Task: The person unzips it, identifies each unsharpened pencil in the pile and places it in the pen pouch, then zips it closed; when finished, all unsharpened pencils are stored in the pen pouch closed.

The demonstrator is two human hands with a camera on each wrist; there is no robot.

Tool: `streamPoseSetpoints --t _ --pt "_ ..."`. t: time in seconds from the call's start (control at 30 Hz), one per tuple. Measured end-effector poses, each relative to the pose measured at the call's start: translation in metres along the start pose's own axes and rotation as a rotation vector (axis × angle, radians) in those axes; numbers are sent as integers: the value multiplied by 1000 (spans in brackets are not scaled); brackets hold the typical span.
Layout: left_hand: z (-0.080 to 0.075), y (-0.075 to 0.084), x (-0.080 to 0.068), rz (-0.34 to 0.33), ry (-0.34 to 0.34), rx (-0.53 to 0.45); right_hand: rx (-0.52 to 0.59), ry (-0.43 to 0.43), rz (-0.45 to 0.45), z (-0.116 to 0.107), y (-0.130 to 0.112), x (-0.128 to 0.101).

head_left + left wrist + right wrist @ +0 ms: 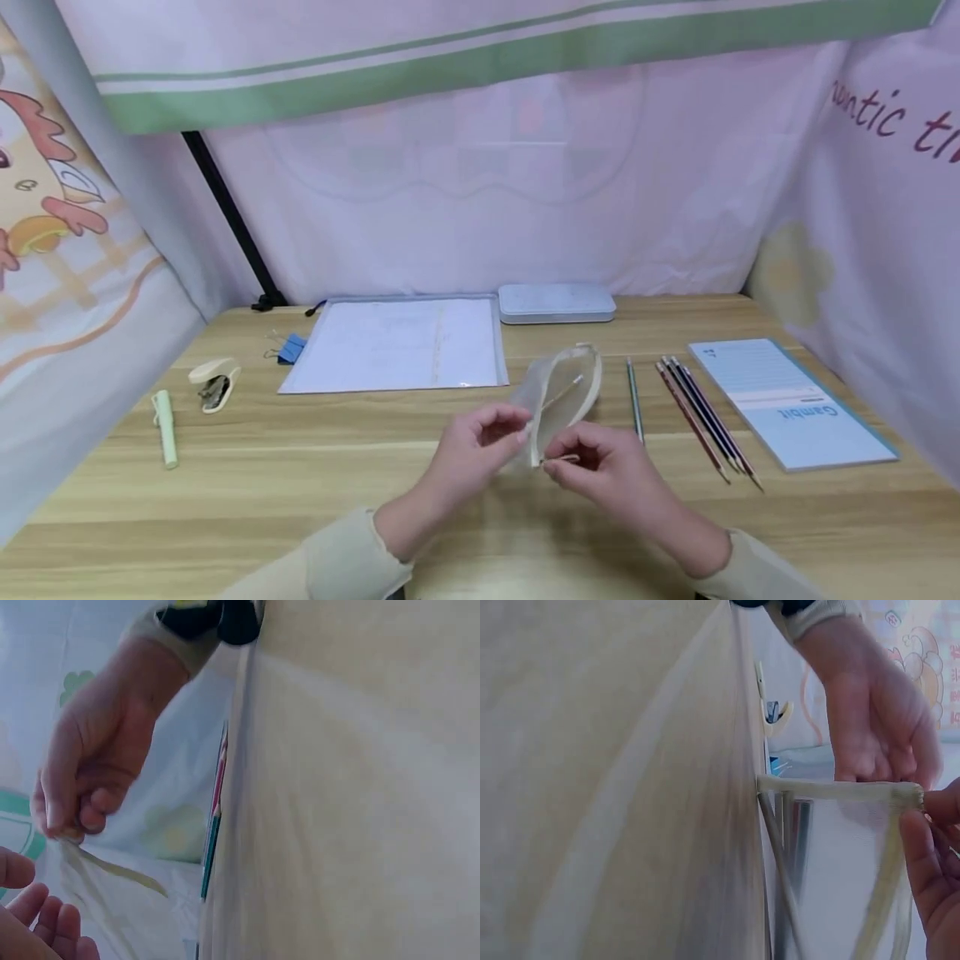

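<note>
Just above the wooden desk [300,492], both hands hold a see-through mesh pouch [566,392] with cream zip edging, its mouth gaping open. My left hand [517,433] pinches the near left rim. My right hand [558,462] pinches the cream zip end at the near corner. A thin stick-like item shows inside the pouch. In the right wrist view the left hand [877,712] grips the pouch's cream top edge [832,787], and right fingers [930,862] touch its corner. In the left wrist view the right hand [82,780] pinches the cream strip [112,866].
A clear document folder [397,343] and a pale tin case [557,302] lie behind the pouch. To the right are a green pencil [635,400], several dark pencils [705,417] and a blue notepad [791,400]. A stapler [213,383], green pen [165,427] and blue clip [291,347] lie left. Fabric curtains surround the desk.
</note>
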State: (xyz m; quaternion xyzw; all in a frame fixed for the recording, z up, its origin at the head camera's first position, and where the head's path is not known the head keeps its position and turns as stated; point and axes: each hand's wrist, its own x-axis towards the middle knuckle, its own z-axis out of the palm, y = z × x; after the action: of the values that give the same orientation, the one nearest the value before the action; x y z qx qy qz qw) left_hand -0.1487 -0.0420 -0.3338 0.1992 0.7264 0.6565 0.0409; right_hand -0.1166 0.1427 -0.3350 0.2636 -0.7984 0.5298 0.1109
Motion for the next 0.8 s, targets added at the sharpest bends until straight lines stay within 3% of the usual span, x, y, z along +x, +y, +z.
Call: streamPoseSetpoints --t 0.13,0.33,0.5,0.8 --pt "0 2 -12 7 -68 22 37 -14 109 -2 -1 5" --pt "3 -3 -13 -24 -53 81 87 31 172 1 -2 9" --pt "7 -11 -9 -80 -64 -9 121 27 171 2 -1 12" --pt "6 -11 -5 -173 18 -173 194 18 313 -10 7 18"
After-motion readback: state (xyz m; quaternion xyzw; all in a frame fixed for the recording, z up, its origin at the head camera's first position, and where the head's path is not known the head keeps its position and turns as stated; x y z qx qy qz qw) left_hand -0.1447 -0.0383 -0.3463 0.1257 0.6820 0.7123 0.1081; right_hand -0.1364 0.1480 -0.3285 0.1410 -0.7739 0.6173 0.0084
